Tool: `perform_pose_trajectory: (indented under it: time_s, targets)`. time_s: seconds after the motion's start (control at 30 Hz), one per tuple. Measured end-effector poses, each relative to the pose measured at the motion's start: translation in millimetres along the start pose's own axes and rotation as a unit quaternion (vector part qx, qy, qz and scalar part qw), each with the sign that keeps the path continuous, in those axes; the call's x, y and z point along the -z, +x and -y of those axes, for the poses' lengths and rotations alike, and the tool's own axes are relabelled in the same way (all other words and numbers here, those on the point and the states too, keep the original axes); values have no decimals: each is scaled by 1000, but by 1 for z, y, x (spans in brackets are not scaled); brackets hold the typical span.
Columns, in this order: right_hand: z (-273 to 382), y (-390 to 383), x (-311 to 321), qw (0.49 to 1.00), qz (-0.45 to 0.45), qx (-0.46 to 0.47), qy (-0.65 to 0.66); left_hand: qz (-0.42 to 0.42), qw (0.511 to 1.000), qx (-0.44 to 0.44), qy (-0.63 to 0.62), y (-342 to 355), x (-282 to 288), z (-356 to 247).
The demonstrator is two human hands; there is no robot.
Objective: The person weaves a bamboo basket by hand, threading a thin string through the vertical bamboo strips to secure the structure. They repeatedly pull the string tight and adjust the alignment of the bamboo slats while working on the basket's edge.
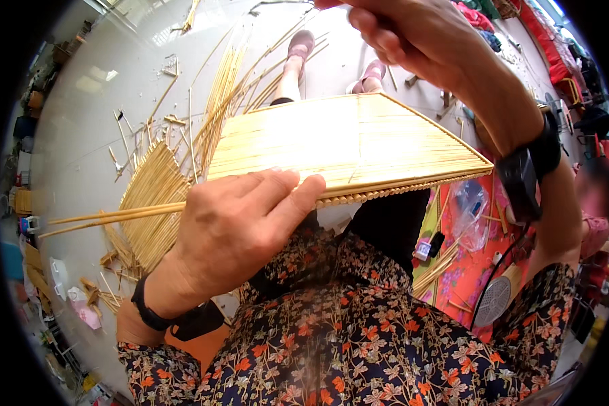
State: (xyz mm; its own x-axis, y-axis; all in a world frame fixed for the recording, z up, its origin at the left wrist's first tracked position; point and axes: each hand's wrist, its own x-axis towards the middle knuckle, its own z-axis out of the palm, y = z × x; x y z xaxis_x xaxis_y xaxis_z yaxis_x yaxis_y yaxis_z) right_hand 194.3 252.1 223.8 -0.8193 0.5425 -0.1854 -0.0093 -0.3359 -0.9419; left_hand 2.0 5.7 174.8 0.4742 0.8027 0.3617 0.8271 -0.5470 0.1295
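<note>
Your left hand (240, 223) presses flat on a bamboo panel (348, 145) across your lap — your right hand (402, 34) lifted above it.

Left fingers lie together on the near edge; the right is curled, whether pinching a strip I cannot tell. Likely risk — the panel tips or its pale, close-set slats spread if that palm eases. Beyond, loose strips (152, 199) fan over the floor (101, 135).
</note>
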Motion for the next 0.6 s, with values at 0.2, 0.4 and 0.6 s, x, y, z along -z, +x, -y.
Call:
perform_pose_trajectory:
  time_s: [0.2, 0.4, 0.6]
  targets:
    - [-10, 37, -27, 998, 14, -33, -55, 7, 1000, 14, -16, -13, -3, -15]
    - [-8, 60, -39, 996, -56, 2, -66, 25, 999, 9, -18, -19, -4, -19]
    - [-16, 77, -20, 994, -44, 16, -96, 34, 999, -34, -2, -31, -18, -35]
